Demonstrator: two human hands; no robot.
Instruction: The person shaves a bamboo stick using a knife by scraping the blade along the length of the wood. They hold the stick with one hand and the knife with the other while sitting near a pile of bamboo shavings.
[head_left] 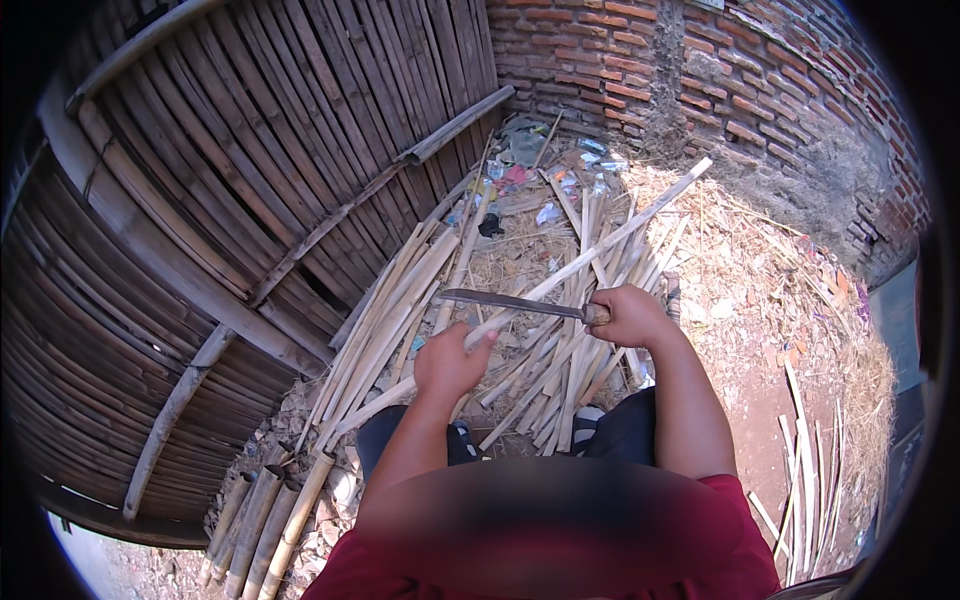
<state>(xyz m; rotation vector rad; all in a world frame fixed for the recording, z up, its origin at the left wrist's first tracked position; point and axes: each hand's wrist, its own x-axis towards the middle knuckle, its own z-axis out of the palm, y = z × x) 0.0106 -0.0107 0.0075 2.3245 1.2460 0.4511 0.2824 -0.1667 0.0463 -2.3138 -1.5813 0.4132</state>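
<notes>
My left hand [452, 362] is closed around a long pale bamboo strip [630, 230]. The strip slants from beside my left leg up toward the brick wall at the far right. In my right hand [630, 316] is the wooden handle of a machete, its dark blade [512, 301] pointing left. The blade crosses the strip just beyond my left hand; whether it touches the strip, I cannot tell. Beneath both hands, a heap of split bamboo strips [560, 385] covers the ground between and ahead of my feet.
A bamboo slat wall [330, 130] rises on the left, and a brick wall [740, 95] stands behind. Bamboo poles [262, 520] lie at lower left. More strips [805, 470] rest at right. Litter [525, 150] gathers in the far corner, with dry straw [730, 270] nearby.
</notes>
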